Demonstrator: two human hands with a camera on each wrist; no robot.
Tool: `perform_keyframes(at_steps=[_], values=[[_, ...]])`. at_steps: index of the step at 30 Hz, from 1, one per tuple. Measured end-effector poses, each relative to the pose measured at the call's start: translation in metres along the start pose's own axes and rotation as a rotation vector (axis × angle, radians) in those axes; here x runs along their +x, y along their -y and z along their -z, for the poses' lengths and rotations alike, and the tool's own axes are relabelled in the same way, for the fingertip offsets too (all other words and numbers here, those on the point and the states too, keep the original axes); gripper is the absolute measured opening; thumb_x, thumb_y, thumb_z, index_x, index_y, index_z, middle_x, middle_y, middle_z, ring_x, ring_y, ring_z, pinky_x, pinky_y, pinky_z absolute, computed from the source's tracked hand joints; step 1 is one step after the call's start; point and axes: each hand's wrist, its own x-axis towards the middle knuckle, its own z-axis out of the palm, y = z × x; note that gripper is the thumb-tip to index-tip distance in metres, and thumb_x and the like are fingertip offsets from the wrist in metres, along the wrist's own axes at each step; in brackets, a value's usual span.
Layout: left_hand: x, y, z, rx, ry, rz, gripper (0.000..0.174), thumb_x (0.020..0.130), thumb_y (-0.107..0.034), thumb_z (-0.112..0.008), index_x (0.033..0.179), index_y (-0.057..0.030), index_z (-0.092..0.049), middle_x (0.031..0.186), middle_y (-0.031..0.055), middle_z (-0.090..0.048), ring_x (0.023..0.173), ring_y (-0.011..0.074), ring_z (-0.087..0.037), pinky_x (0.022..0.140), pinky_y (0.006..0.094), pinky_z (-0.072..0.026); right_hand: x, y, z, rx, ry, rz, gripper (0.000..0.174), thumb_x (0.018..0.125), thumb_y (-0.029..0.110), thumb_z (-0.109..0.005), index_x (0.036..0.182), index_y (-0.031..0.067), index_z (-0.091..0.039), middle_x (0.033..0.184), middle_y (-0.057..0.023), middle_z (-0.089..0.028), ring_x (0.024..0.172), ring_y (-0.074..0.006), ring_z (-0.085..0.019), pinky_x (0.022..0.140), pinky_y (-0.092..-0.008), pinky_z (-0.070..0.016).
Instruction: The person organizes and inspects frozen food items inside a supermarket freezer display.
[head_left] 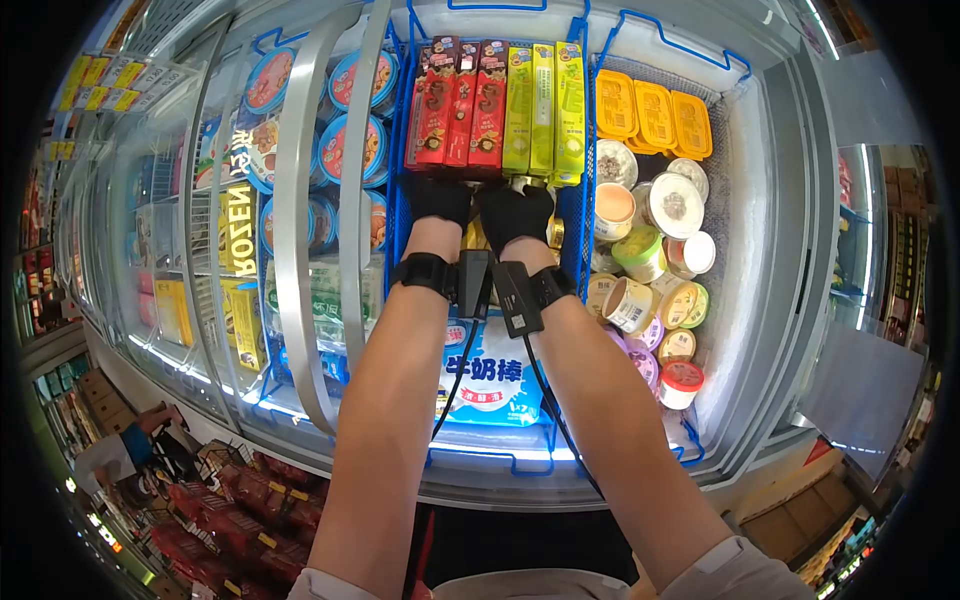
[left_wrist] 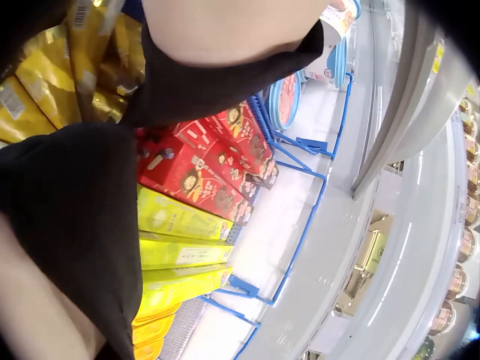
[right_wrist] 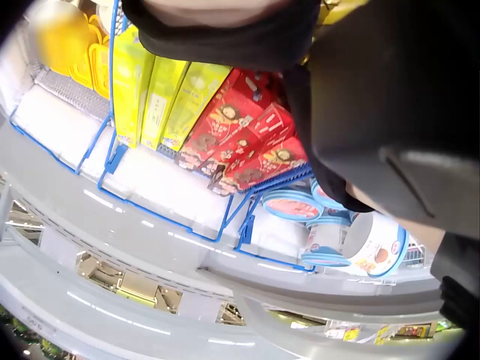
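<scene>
Left grip (head_left: 440, 203) and right grip (head_left: 518, 212) are at the near ends of the red boxes (head_left: 489, 105) and green boxes (head_left: 543, 110), inside the blue basket (head_left: 576, 225); whether either grasps cannot be determined. Uneven pressure could skew the row; gold packs (left_wrist: 46, 82) nearby could slide and jam it.

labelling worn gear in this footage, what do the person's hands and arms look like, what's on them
The left hand and right hand wear black gloves. Black wrist straps carry dark, boxy units, each with a thin black cable. The sleeves are pale.
</scene>
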Motion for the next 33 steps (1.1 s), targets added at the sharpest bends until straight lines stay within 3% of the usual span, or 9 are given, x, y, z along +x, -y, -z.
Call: perform_keyframes(at_steps=[6,8,14,17,20,21,27,30,33], values=[[-0.021,-0.029,-0.013,-0.136,-0.475,-0.067,0.022,0.077,-0.009,-0.052,0.086,-0.0011,-0.070,0.092,0.0255,-0.064,0.088,0.0374,-0.064,0.079,0.0425,-0.0514,-0.036,0.043,0.047,-0.067,-0.063,-0.319,0.032,0.079,0.030,-0.056,0.097,0.0047,-0.065,0.098,-0.0160,-0.066,0.091,-0.0294,-0.062,0.081,-0.0416,-0.0474],[-0.001,-0.047,0.039,0.019,0.389,0.080,0.033,0.077,0.000,-0.058,0.109,-0.0083,-0.066,0.117,0.0179,-0.059,0.112,0.0297,-0.056,0.092,0.0368,-0.0475,-0.011,0.073,0.086,0.370,-0.259,-0.514,0.033,0.075,0.024,-0.065,0.100,0.0019,-0.063,0.100,-0.0159,-0.065,0.091,-0.0264,-0.062,0.077,-0.0374,-0.0488],[0.013,-0.044,0.025,0.098,0.250,-0.061,0.024,0.077,-0.004,-0.057,0.096,-0.0075,-0.071,0.100,0.0193,-0.065,0.096,0.0306,-0.063,0.085,0.0380,-0.0512,-0.005,0.049,0.088,0.456,-0.264,-0.386,0.034,0.072,0.014,-0.073,0.102,0.0009,-0.064,0.095,-0.0128,-0.067,0.089,-0.0231,-0.064,0.076,-0.0336,-0.0499],[0.031,0.011,-0.115,0.164,-0.596,-0.281,0.036,0.081,-0.012,-0.049,0.115,-0.0052,-0.058,0.102,0.0241,-0.062,0.103,0.0366,-0.058,0.093,0.0429,-0.0421,-0.007,0.049,0.085,0.438,-0.346,-0.370,0.033,0.072,0.015,-0.072,0.101,0.0009,-0.064,0.093,-0.0125,-0.068,0.088,-0.0236,-0.064,0.076,-0.0334,-0.0500],[0.049,-0.032,-0.035,0.083,-0.575,-0.299,0.030,0.081,-0.012,-0.048,0.106,-0.0046,-0.064,0.101,0.0242,-0.063,0.099,0.0366,-0.060,0.087,0.0427,-0.0464,0.001,0.056,0.097,0.212,-0.270,-0.494,0.035,0.070,0.017,-0.072,0.100,0.0000,-0.063,0.092,-0.0130,-0.068,0.086,-0.0246,-0.064,0.075,-0.0340,-0.0503],[0.028,-0.047,0.016,0.130,0.207,-0.158,0.024,0.080,-0.013,-0.050,0.093,-0.0048,-0.069,0.096,0.0238,-0.064,0.092,0.0362,-0.063,0.079,0.0425,-0.0505,-0.001,0.060,0.115,0.308,-0.057,-0.494,0.038,0.069,0.017,-0.073,0.101,0.0000,-0.063,0.093,-0.0132,-0.068,0.086,-0.0248,-0.065,0.074,-0.0346,-0.0506],[-0.011,-0.059,0.000,0.071,0.157,-0.030,0.041,0.081,0.004,-0.049,0.119,-0.0069,-0.060,0.127,0.0204,-0.052,0.116,0.0297,-0.052,0.097,0.0354,-0.0437,-0.034,0.056,0.100,0.541,-0.368,-0.447,0.037,0.068,0.013,-0.070,0.102,0.0005,-0.060,0.085,-0.0136,-0.067,0.077,-0.0272,-0.064,0.067,-0.0346,-0.0501],[-0.014,-0.043,-0.019,0.064,0.157,-0.055,0.028,0.080,-0.004,-0.050,0.104,-0.0049,-0.065,0.108,0.0223,-0.058,0.102,0.0334,-0.058,0.088,0.0391,-0.0475,-0.038,0.017,0.089,-0.889,0.403,-0.088,0.032,0.070,0.008,-0.066,0.100,0.0010,-0.057,0.081,-0.0106,-0.063,0.071,-0.0249,-0.060,0.060,-0.0347,-0.0469],[-0.010,-0.032,-0.023,0.057,0.161,-0.072,0.022,0.080,-0.012,-0.051,0.088,-0.0028,-0.070,0.089,0.0242,-0.065,0.088,0.0371,-0.064,0.079,0.0429,-0.0512,-0.028,-0.025,0.046,0.357,-0.496,-0.613,0.021,0.082,0.016,-0.057,0.099,0.0034,-0.059,0.091,-0.0128,-0.064,0.080,-0.0243,-0.061,0.068,-0.0441,-0.0444]])
